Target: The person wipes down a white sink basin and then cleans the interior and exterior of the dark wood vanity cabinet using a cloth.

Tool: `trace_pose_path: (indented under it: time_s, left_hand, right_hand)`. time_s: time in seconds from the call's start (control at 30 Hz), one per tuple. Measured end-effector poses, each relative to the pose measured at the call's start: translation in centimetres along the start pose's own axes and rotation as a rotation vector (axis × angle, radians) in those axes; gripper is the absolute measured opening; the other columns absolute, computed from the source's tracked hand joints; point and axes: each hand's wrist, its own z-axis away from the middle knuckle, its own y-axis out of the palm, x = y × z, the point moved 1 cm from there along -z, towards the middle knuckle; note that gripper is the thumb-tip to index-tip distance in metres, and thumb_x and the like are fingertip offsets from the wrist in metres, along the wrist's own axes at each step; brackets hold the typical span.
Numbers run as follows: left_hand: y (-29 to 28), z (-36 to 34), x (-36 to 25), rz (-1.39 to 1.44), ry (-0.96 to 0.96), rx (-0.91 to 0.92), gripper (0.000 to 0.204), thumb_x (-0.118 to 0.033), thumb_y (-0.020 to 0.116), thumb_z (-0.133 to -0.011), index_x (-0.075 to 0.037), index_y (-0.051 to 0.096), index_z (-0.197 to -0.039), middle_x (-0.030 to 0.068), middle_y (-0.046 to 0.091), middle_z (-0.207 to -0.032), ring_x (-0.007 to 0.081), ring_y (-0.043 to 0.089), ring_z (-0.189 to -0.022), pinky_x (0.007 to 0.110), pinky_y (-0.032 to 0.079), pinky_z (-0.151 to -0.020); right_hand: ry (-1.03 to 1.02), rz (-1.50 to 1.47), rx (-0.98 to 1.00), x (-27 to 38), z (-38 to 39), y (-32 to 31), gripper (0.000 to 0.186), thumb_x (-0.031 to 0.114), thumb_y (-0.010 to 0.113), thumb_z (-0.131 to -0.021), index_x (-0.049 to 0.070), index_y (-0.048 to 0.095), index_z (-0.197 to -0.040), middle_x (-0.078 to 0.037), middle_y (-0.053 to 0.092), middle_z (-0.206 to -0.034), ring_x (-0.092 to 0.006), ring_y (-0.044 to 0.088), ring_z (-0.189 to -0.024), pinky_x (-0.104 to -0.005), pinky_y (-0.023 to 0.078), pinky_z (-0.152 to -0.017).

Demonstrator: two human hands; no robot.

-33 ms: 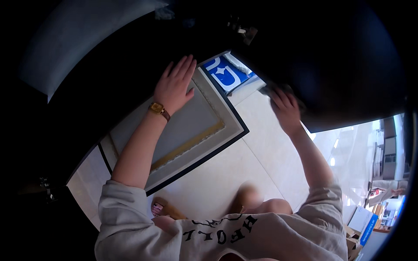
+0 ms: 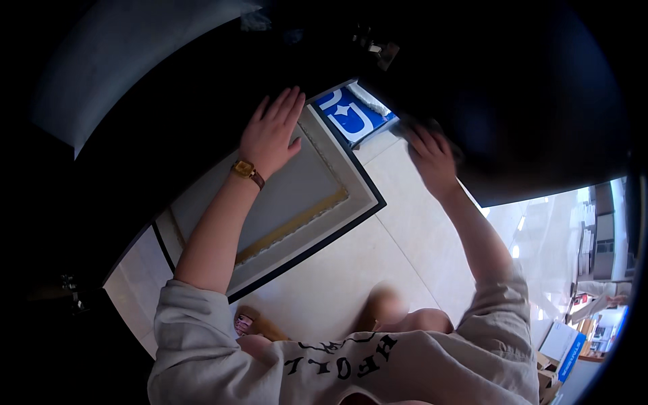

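Observation:
My left hand (image 2: 272,131) is open, its fingers stretched out against a black panel (image 2: 169,115) on the left. Just below it shows a pale tray-like frame (image 2: 266,273) with a black outer edge, a grey flat inner sheet (image 2: 287,196) and a rough yellowish border. My right hand (image 2: 435,165) is bent over a dark grey cloth (image 2: 451,138), blurred by motion. That cloth lies against a large black panel (image 2: 540,121) on the right. The fingertips are partly lost in the dark.
A blue and white package (image 2: 345,116) lies beyond the frame. Metal hinges (image 2: 385,55) show on the black surfaces. Pale tiles (image 2: 378,243) cover the floor around my feet. Cardboard boxes (image 2: 550,374) and a blue-white box (image 2: 563,347) stand at the lower right.
My right hand has slid left and slightly upward with the cloth, toward the blue package. My left hand stays almost in place.

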Motion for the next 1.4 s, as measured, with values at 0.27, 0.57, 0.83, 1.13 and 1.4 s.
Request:
trace_pose_path:
  time_s: [0.27,0.57,0.83,1.13,1.4]
  left_hand:
    - [0.0,-0.5,-0.6,0.045,-0.008,0.008,0.071,-0.036,0.061,-0.087,-0.010,0.030,-0.146,0.0090,0.031,-0.153,0.0213,0.029,-0.141,0.042,0.022,-0.116]
    - [0.4,0.2,-0.7,0.053,-0.041,-0.057,0.071,-0.034,0.063,-0.086,-0.009,0.033,-0.145,0.0093,0.033,-0.151,0.0209,0.031,-0.140,0.041,0.023,-0.116]
    - [0.1,-0.3,-0.7,0.111,-0.033,-0.060,0.069,-0.033,0.062,-0.087,-0.008,0.034,-0.144,0.0105,0.034,-0.151,0.0213,0.031,-0.140,0.041,0.023,-0.116]
    - [-0.8,-0.1,-0.6,0.111,-0.052,-0.035,0.068,-0.030,0.062,-0.087,-0.007,0.034,-0.144,0.0107,0.034,-0.151,0.0216,0.032,-0.140,0.041,0.022,-0.116]
    - [-0.4,0.1,-0.5,0.164,-0.049,-0.067,0.070,-0.028,0.064,-0.086,-0.006,0.033,-0.144,0.0113,0.033,-0.151,0.0217,0.031,-0.140,0.041,0.022,-0.116]
  right_hand:
    - [-0.173,0.039,0.092,1.4,-11.3,1.5,0.018,0.006,0.062,-0.080,0.009,0.072,-0.095,-0.004,0.051,-0.132,-0.0213,0.041,-0.129,-0.0413,0.030,-0.111]
    - [0.096,0.055,-0.001,-1.9,-13.8,-4.6,0.024,0.010,0.061,-0.082,0.012,0.069,-0.105,-0.008,0.052,-0.130,-0.0216,0.040,-0.130,-0.0475,0.036,-0.103]
    - [-0.271,-0.102,0.412,0.1,-11.9,-3.8,0.026,0.010,0.063,-0.081,0.012,0.068,-0.106,-0.006,0.057,-0.125,-0.0209,0.045,-0.126,-0.0472,0.036,-0.104]
    - [-0.128,0.436,-0.174,-13.2,-17.4,-16.7,0.031,0.015,0.057,-0.079,0.017,0.067,-0.108,-0.002,0.053,-0.131,-0.0202,0.040,-0.131,-0.0417,0.029,-0.109]
    - [0.067,0.424,-0.457,-16.7,-17.4,-28.4,0.033,0.009,0.064,-0.070,0.012,0.063,-0.103,-0.010,0.051,-0.128,-0.0263,0.043,-0.127,-0.0451,0.033,-0.104]
